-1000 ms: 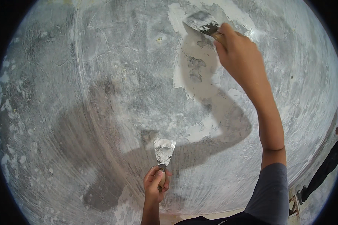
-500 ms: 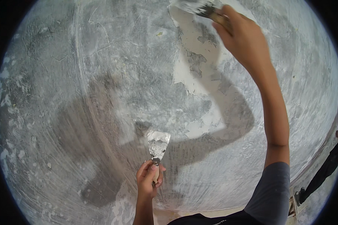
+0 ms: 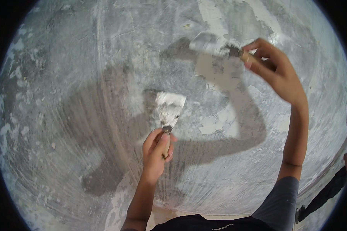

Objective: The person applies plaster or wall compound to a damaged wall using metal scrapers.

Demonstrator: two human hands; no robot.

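Note:
My left hand (image 3: 156, 149) is closed round the wooden handle of a putty knife (image 3: 170, 107), its blade loaded with white paste and raised in front of the mottled grey wall (image 3: 50, 96). My right hand (image 3: 272, 69) grips the handle of a second putty knife (image 3: 206, 43) at upper centre right; its paste-smeared blade is blurred and lies at or very near the wall, just above a patch of fresh white paste (image 3: 212, 73). I cannot tell whether that blade touches the wall. Shadows of my head and arms fall across the wall.
At the far right edge another person (image 3: 324, 192) in dark trousers and shoes is partly visible. More pale patches (image 3: 219, 119) mark the middle of the wall. A beige strip (image 3: 169, 215) shows below it at the bottom.
My right hand and its knife have come down from near the top edge and moved right. My left hand and loaded knife have risen toward the middle of the view.

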